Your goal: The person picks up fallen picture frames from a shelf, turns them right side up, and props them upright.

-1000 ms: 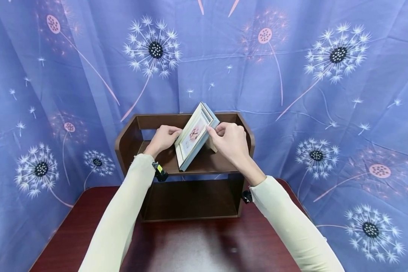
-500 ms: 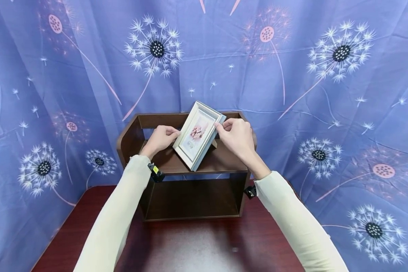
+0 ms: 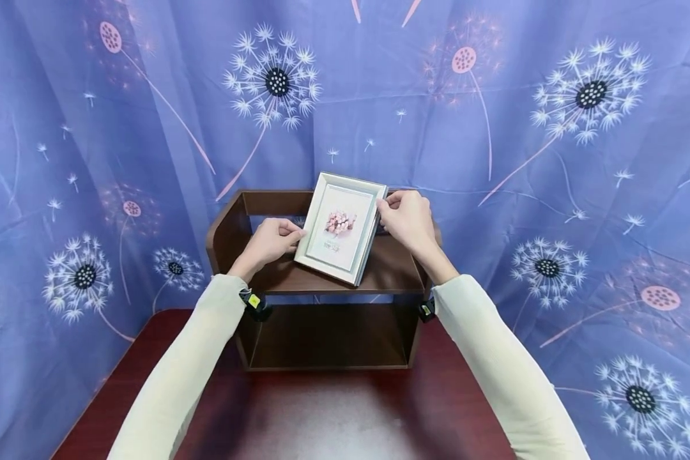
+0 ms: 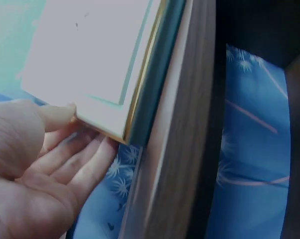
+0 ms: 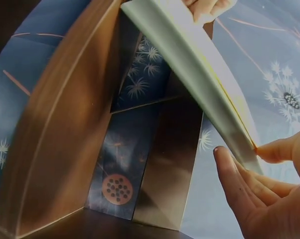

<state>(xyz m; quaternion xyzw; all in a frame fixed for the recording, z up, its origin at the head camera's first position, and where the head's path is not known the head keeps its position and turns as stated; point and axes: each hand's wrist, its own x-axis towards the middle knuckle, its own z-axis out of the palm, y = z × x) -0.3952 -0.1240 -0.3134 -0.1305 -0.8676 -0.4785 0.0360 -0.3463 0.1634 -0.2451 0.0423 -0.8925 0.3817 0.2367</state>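
Observation:
A pale picture frame (image 3: 313, 255) with a print of pink flowers leans, slightly tilted, over the upper shelf of a dark brown wooden rack (image 3: 224, 243). My left hand (image 3: 269, 241) pinches its left edge, thumb on the front and fingers behind, as the left wrist view shows at the frame's border (image 4: 102, 117). On the other side my right hand (image 3: 408, 220) pinches the right edge near the upper corner. In the right wrist view the thumb and fingers meet the frame's end (image 5: 247, 159). The back of the frame is hidden in the head view.
Beneath the upper shelf the rack has a lower compartment (image 3: 328, 335). It stands on a dark red table (image 3: 322, 409). A blue curtain (image 3: 356, 83) with dandelion prints hangs behind and at both sides. The rack's side panel (image 5: 65, 124) rises close to the right hand.
The picture frame has turned from a steep, edge-on slant to nearly upright and facing me. The right hand has shifted slightly right and up; the left hand keeps its pinch.

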